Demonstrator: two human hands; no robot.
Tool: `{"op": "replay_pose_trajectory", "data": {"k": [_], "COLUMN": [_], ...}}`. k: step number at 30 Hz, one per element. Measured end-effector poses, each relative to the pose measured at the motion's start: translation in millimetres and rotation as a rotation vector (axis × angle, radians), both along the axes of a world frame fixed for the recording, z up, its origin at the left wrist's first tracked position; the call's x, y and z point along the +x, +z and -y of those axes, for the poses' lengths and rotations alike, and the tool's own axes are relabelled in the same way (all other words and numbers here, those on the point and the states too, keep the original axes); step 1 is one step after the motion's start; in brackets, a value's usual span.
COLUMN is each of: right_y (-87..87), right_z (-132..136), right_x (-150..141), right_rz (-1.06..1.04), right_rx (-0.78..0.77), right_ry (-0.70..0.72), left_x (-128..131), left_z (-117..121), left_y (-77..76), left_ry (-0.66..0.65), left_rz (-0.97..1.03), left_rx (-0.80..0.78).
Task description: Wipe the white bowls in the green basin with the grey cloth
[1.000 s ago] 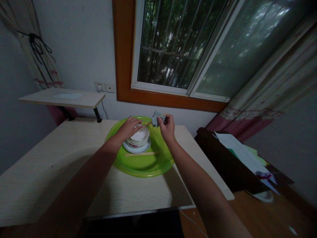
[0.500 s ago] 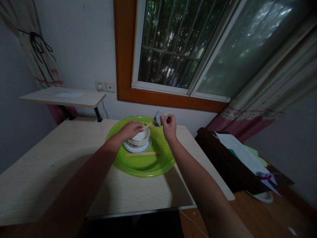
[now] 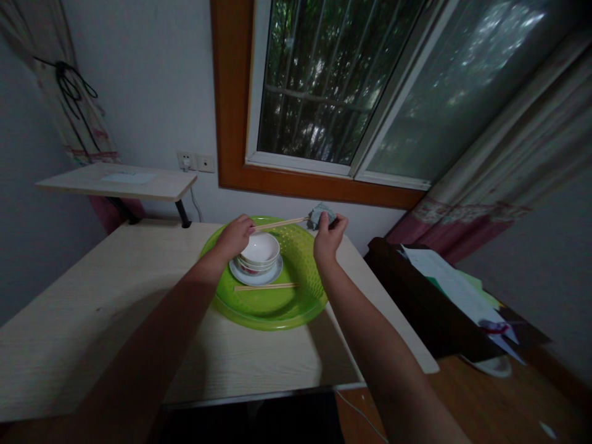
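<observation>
My left hand (image 3: 237, 236) is closed on one end of a pair of chopsticks (image 3: 281, 223), held nearly level above a stack of white bowls (image 3: 260, 248). In my right hand (image 3: 329, 234) is a grey-green cloth (image 3: 320, 216), pinched at the far end of the chopsticks; whether it still wraps their tips I cannot tell. The bowls rest on a white plate (image 3: 240, 275) inside a round green plastic basket (image 3: 272, 322). Other chopsticks (image 3: 266, 287) lie in the basket in front of the plate.
The basket stands on a pale wooden table (image 3: 139, 296). At the back left is a small raised shelf (image 3: 115, 180) with a paper on it. To the right, a dark brown cabinet (image 3: 393, 290) holds papers (image 3: 456, 287). A window (image 3: 333, 92) is behind the table.
My right hand has slid the cloth to the right, along the chopsticks to their far end. My left hand has moved slightly left and up, and the chopsticks are now more level.
</observation>
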State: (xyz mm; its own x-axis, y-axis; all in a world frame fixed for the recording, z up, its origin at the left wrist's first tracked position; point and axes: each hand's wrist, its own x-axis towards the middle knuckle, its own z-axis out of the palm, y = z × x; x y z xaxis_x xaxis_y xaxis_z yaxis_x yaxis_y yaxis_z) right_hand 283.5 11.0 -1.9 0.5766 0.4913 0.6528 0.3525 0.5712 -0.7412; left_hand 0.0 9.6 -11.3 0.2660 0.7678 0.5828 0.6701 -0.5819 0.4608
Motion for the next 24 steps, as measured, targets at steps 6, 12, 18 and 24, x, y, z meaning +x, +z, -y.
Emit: {"op": "replay_pose_trajectory", "data": {"k": [6, 12, 18, 24], "right_y": [2.1, 5.5, 2.6, -4.0], "right_z": [2.9, 10.0, 13.9, 13.6], "right_x": [3.8, -6.0, -26.0, -31.0], "right_rz": [0.035, 0.312, 0.825, 1.001], "right_rx": [0.045, 0.036, -0.063, -0.165], "right_ry": [-0.083, 0.025, 0.34, 0.543], "left_x": [-2.0, 2.0, 9.7, 9.4], "left_z": [-3.0, 3.9, 13.3, 15.1], "left_y": [-2.6, 4.1, 13.3, 14.8], "left_ry": [0.039, 0.016, 0.0, -0.009], "left_rz": [-0.063, -0.162, -0.27, -0.299], "left_rx": [0.045, 0.061, 0.059, 0.061]}}
